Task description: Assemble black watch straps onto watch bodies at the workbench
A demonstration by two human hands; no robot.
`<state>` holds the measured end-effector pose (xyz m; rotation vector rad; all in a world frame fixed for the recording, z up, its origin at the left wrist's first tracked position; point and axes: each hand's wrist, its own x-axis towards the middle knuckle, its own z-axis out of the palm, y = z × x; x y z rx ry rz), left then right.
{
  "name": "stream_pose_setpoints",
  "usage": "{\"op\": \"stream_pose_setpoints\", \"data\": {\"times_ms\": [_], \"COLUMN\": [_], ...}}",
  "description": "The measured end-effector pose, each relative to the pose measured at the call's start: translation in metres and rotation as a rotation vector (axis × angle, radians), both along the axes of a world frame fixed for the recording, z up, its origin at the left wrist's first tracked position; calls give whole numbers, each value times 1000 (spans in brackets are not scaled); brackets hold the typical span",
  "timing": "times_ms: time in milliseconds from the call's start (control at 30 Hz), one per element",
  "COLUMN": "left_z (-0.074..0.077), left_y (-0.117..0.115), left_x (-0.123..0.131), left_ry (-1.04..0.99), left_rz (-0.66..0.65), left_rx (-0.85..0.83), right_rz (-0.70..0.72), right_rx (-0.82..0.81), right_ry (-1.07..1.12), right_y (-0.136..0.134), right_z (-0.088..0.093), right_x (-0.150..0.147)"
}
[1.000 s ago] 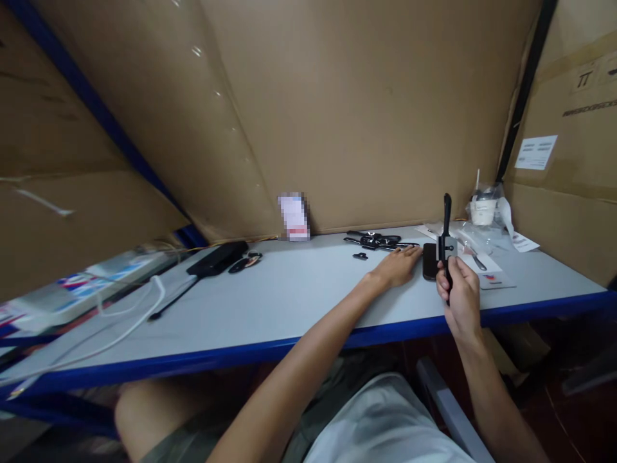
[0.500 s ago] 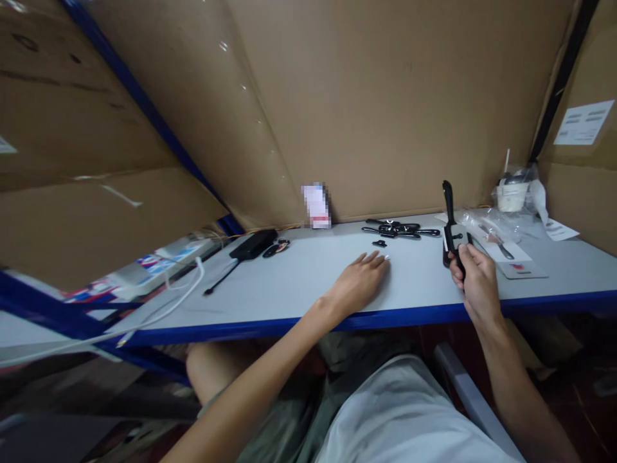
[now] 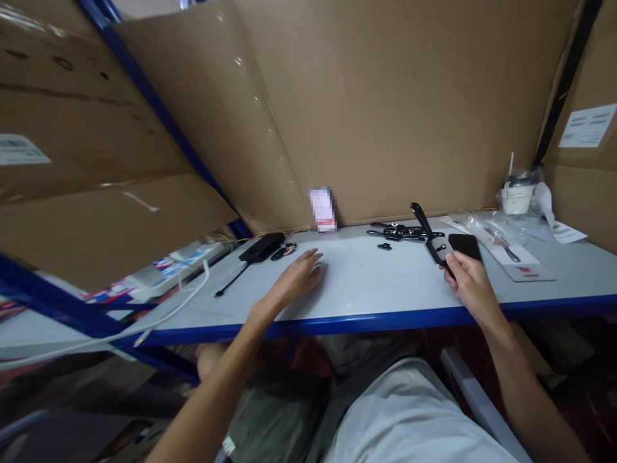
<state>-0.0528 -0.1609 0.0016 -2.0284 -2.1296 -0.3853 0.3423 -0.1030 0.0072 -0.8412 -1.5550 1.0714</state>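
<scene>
My right hand grips a spokeshave by one black handle. Its other handle points up and to the left, and a silver blade plate shows in its middle. Just behind that hand is a flat black rectangular object. My left hand hovers low over the left-middle of the table, fingers bent together around a tiny pale, shiny bit too small to name. Between the hands lies a small black part. Several more black spokeshaves lie heaped behind it.
A blue-edged grey table stands against cardboard walls. On the left are a black box with a short cable, small dark items and a white cable. Clear plastic packaging and a bagged cup are at right.
My left hand has moved left, away from the small black part, the pale bit moving with it. The spokeshave in my right hand has tilted left, uncovering the flat black object.
</scene>
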Motion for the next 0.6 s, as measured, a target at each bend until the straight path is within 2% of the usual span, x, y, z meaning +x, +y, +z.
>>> {"op": "stream_pose_setpoints", "data": {"times_ms": [67, 167, 233, 300, 367, 433, 600], "left_z": [6, 10, 10, 10, 10, 9, 2], "left_y": [21, 56, 74, 83, 78, 58, -23], "left_x": [34, 97, 132, 153, 155, 143, 90], "left_ry": [22, 35, 35, 30, 18, -6, -163], "left_rz": [-67, -270, -292, -263, -257, -275, -255], "left_rx": [-8, -85, -120, -183, -209, -194, -116], "right_rz": [4, -4, -11, -10, -5, -4, -27], "right_rx": [1, 15, 35, 49, 61, 77, 153], "right_ry": [-2, -22, -47, -74, -95, -115, -256], "right_y": [0, 0, 0, 1, 2, 3, 4], "right_z": [0, 0, -1, -2, -4, -5, -3], "right_x": [0, 0, 0, 0, 1, 2, -9]}}
